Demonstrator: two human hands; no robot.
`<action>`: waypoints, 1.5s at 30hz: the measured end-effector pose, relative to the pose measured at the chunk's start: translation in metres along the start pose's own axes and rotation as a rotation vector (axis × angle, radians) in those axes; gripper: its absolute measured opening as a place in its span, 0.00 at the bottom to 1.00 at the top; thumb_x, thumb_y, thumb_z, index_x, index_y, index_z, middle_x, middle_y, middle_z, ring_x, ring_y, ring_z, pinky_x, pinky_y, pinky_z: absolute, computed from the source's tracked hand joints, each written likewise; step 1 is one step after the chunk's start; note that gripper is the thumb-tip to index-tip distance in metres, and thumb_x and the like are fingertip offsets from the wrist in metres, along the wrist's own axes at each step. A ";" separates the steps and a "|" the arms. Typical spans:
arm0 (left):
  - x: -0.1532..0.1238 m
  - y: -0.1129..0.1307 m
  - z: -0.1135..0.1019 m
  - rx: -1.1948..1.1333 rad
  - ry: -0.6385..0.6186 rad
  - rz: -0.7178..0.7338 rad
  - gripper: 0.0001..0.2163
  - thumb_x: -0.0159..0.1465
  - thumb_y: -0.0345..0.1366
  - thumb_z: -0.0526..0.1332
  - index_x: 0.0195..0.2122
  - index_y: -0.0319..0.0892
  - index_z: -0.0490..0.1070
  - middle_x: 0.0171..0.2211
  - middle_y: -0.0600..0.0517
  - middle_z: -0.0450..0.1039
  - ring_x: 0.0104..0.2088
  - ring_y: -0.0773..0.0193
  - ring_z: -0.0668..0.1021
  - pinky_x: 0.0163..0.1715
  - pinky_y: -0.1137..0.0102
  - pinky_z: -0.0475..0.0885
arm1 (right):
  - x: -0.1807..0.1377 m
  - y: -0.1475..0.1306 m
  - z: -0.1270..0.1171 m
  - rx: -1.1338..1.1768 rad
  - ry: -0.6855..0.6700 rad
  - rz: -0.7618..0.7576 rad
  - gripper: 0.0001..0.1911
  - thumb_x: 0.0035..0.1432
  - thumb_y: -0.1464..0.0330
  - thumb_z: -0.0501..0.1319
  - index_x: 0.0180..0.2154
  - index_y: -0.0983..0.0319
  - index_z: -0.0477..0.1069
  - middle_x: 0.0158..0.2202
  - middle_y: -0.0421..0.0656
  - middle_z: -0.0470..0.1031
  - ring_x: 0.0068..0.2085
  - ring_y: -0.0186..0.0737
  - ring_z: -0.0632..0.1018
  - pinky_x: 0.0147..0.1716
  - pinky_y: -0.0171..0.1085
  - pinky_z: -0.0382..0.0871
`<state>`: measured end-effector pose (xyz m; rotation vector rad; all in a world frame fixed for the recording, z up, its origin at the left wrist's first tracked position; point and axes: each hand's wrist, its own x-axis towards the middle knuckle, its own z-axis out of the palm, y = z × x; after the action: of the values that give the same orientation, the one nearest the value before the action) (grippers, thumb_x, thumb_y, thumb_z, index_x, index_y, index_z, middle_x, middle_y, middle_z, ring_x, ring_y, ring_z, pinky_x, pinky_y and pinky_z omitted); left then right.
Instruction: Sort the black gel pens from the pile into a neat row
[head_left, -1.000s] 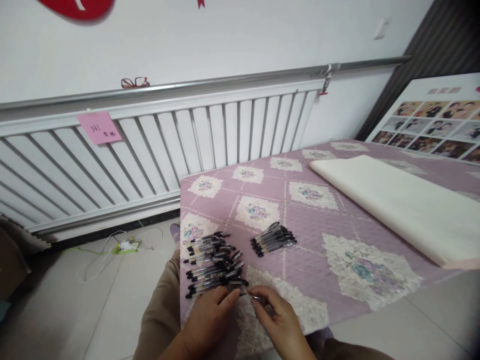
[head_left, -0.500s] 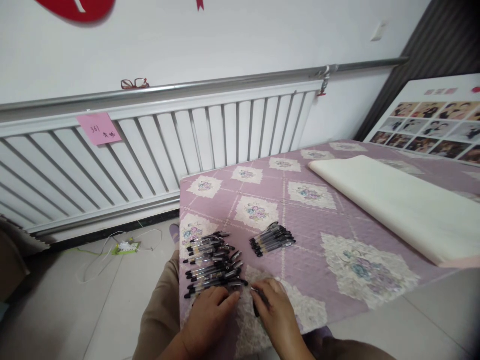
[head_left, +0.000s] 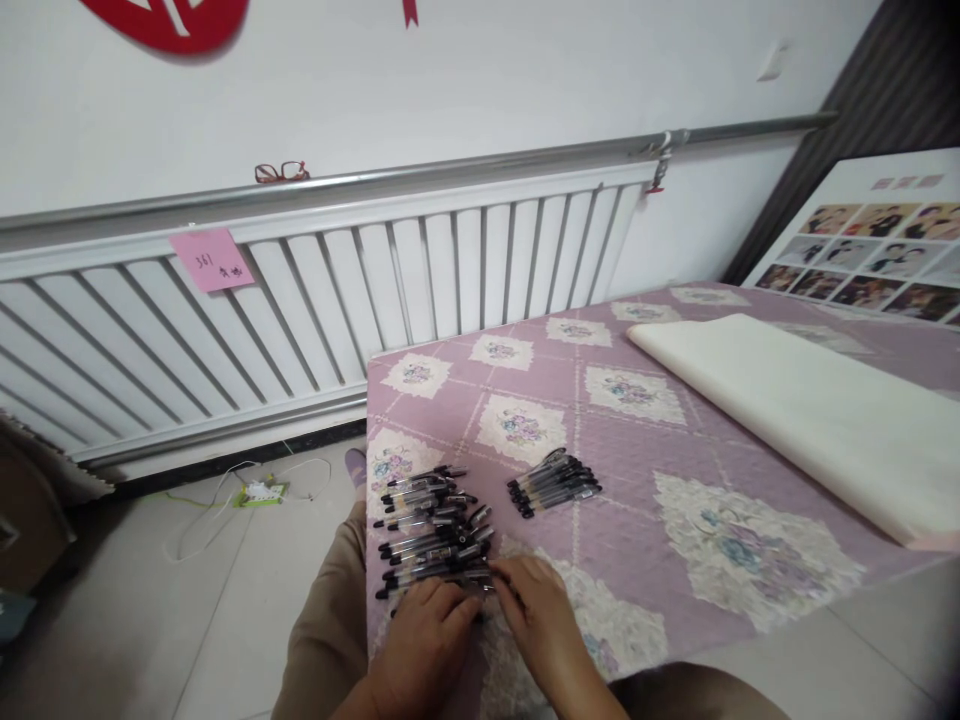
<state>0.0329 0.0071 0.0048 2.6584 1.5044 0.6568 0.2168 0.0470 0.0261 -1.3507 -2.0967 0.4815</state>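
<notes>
A large loose pile of black-capped clear pens (head_left: pixel 431 530) lies near the front left corner of the purple floral tablecloth (head_left: pixel 622 520). A smaller, neat bundle of the same pens (head_left: pixel 555 482) lies to its right. My left hand (head_left: pixel 424 640) rests at the near edge of the big pile with its fingers curled; what they hold is hidden. My right hand (head_left: pixel 536 620) is beside it, with its fingertips closed on a pen at the pile's near edge. The two hands almost touch.
A long cream folded sheet (head_left: pixel 810 420) lies across the right of the table. Behind stand a white radiator (head_left: pixel 300 300) with a pink note (head_left: pixel 211 260) and red glasses (head_left: pixel 281 172) on the rail. A photo board (head_left: pixel 877 250) leans at the right. Cables (head_left: pixel 255 490) lie on the floor.
My right hand has moved left to the big pile's near edge, bringing the pen it had picked up. My left hand has stayed by the pile. The view shifted slightly.
</notes>
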 end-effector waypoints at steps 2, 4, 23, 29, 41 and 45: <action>0.000 0.000 -0.001 -0.013 0.004 -0.004 0.15 0.60 0.24 0.59 0.46 0.46 0.68 0.39 0.52 0.73 0.37 0.59 0.72 0.39 0.65 0.68 | -0.002 0.008 -0.004 0.032 0.032 0.005 0.10 0.62 0.71 0.54 0.40 0.58 0.73 0.36 0.43 0.77 0.39 0.43 0.76 0.40 0.42 0.67; 0.000 -0.001 -0.001 -0.023 0.006 -0.014 0.13 0.60 0.25 0.59 0.44 0.46 0.69 0.38 0.53 0.73 0.37 0.60 0.72 0.38 0.66 0.68 | -0.004 0.015 -0.007 0.050 0.065 0.001 0.10 0.62 0.70 0.53 0.38 0.58 0.73 0.34 0.43 0.77 0.37 0.43 0.76 0.38 0.42 0.68; -0.003 0.000 -0.012 -0.058 0.231 -0.018 0.07 0.65 0.30 0.53 0.41 0.45 0.69 0.35 0.52 0.72 0.35 0.59 0.72 0.35 0.65 0.67 | -0.020 0.014 0.007 -0.175 0.181 0.033 0.13 0.52 0.73 0.58 0.41 0.59 0.70 0.35 0.42 0.78 0.37 0.45 0.78 0.38 0.42 0.69; -0.018 0.002 -0.007 -0.012 0.334 0.088 0.11 0.65 0.27 0.48 0.29 0.43 0.67 0.26 0.53 0.68 0.27 0.62 0.69 0.28 0.69 0.62 | -0.002 -0.026 0.013 -0.137 0.077 -0.029 0.09 0.53 0.74 0.60 0.37 0.57 0.71 0.33 0.40 0.77 0.37 0.45 0.77 0.38 0.43 0.65; -0.015 0.000 0.003 -0.046 0.387 0.075 0.11 0.64 0.27 0.50 0.31 0.44 0.68 0.28 0.53 0.71 0.29 0.62 0.69 0.30 0.67 0.61 | 0.007 0.012 0.004 0.091 0.307 0.088 0.10 0.59 0.65 0.54 0.34 0.59 0.73 0.33 0.44 0.77 0.37 0.43 0.77 0.39 0.39 0.70; -0.015 -0.001 0.006 -0.059 0.432 0.104 0.12 0.66 0.28 0.48 0.29 0.45 0.68 0.27 0.54 0.70 0.28 0.63 0.69 0.29 0.68 0.60 | 0.002 0.051 -0.009 0.062 0.411 0.265 0.13 0.57 0.60 0.55 0.34 0.60 0.74 0.33 0.45 0.78 0.37 0.44 0.77 0.39 0.41 0.71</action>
<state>0.0277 -0.0031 -0.0059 2.6809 1.3960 1.3317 0.2569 0.0702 0.0034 -1.5499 -1.5706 0.3364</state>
